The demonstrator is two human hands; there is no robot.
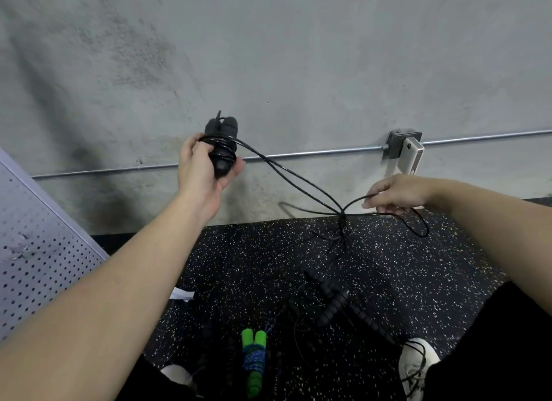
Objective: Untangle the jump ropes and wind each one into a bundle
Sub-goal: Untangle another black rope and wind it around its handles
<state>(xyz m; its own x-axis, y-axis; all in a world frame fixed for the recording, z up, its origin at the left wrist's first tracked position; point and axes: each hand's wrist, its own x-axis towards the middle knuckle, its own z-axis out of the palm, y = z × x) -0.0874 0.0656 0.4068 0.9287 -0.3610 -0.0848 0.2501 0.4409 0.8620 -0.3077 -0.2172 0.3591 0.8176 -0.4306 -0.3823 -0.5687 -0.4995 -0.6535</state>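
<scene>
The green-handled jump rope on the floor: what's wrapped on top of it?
Blue cord is wound around the middle of the two green handles, covering that stretch. Whether the cord's ends are tucked underneath cannot be seen.

dim even light, wide-angle edge distortion

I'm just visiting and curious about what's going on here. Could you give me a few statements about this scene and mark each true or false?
1. The left hand grips a pair of black handles with cord wound round them. True.
2. The right hand is empty. False: it pinches the loose black cord.
3. The green-handled rope lies bundled on the floor. True.
4. The black cord runs straight between the hands. False: it sags and knots together near the floor.
5. The floor is bare concrete. False: it is black speckled matting.
</scene>
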